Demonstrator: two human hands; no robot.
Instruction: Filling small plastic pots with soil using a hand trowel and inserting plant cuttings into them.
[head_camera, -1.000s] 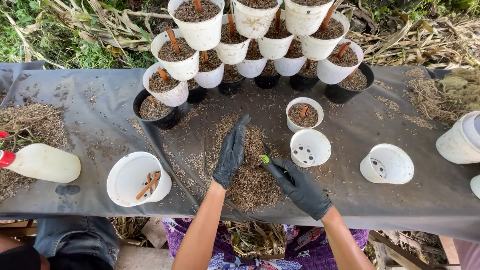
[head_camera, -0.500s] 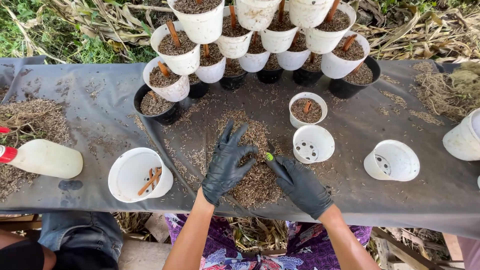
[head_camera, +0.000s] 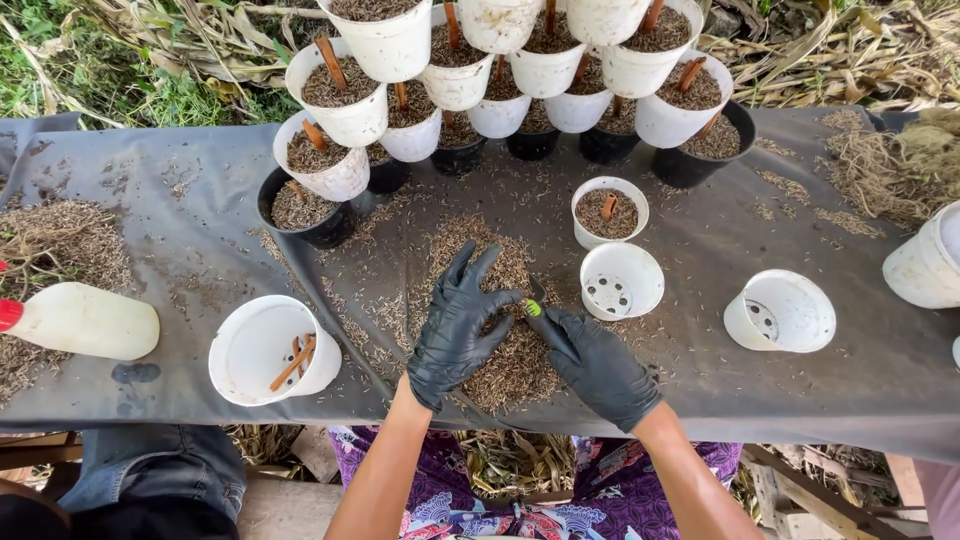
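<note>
Both hands wear black gloves and work at the middle of the frame, low over a heap of brown husks (head_camera: 500, 330) spread on the grey-covered table (head_camera: 180, 240). Left hand (head_camera: 460, 325) lies flat on the heap with its fingers spread wide, holding nothing. Right hand (head_camera: 595, 365) rests on the heap's right edge, its thumb and forefinger pinched round a small green sprout (head_camera: 533, 308) that sits between the two hands.

Just right of the sprout lies an empty white pot (head_camera: 620, 280) tipped on its side, showing its drain holes, and directly above it stands a white pot filled with husks (head_camera: 610, 212) with a brown stick in it. Another tipped white pot (head_camera: 780, 312) lies further right. At lower left a white pot holding brown sticks (head_camera: 272, 350) lies tilted, and a white bottle with a red cap (head_camera: 80, 320) lies at the left edge. Stacked rows of filled pots (head_camera: 500, 60), white above black, line the top of the frame.
</note>
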